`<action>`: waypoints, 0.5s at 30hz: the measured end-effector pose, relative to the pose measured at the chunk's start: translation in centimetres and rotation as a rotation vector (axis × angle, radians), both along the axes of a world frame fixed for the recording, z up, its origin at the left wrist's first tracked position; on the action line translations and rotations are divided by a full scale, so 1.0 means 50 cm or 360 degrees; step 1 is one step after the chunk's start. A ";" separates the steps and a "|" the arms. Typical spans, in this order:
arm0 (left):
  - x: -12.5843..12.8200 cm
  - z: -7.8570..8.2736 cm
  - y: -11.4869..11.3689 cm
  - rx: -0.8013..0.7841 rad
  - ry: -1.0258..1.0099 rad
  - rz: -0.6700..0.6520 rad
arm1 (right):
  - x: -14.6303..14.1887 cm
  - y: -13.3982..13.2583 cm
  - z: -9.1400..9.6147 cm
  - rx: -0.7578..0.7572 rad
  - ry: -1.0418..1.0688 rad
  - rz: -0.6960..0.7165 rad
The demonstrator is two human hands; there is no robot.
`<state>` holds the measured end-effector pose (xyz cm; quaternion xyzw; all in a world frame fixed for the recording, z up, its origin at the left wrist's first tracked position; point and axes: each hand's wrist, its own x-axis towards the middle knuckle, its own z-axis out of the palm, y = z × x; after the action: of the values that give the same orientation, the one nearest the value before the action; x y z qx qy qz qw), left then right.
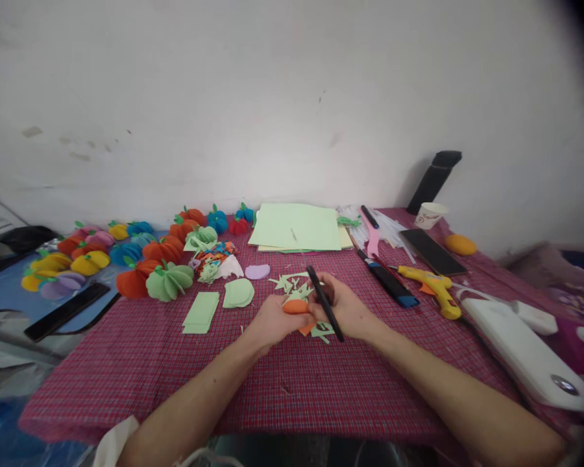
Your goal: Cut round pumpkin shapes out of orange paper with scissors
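Observation:
My left hand (272, 321) is closed on a small orange paper piece (296, 306), held just above the red checked cloth (175, 363). My right hand (346, 310) grips black scissors (324, 301), whose blades point up and away, right beside the orange piece. Light green paper scraps (292, 285) lie under and behind both hands. A few cut green shapes (238, 293) and a small stack of green rectangles (202, 311) rest to the left of my left hand.
Several finished paper pumpkins (168, 280) in orange, green, yellow, blue and purple crowd the left. Green paper sheets (296, 227) lie at the back. A yellow glue gun (433, 285), a phone (431, 251), a paper cup (429, 215) and a white case (525, 357) sit at right.

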<state>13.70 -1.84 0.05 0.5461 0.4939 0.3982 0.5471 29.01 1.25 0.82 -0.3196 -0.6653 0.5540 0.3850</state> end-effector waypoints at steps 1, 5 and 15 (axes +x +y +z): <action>0.001 0.005 0.000 0.0010 -0.0086 0.0014 | 0.001 0.003 0.001 -0.0037 0.0068 -0.0048; 0.011 0.024 -0.002 0.0045 -0.0459 0.0146 | 0.003 0.007 0.005 -0.0116 0.0309 -0.0326; 0.029 0.016 0.002 0.0177 -0.0679 0.0430 | -0.015 -0.007 -0.017 -0.0312 0.0520 -0.0439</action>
<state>15.17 -1.74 0.88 0.4081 0.4132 0.6003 0.5499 28.25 0.88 -0.03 -0.3494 -0.4874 0.6025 0.5266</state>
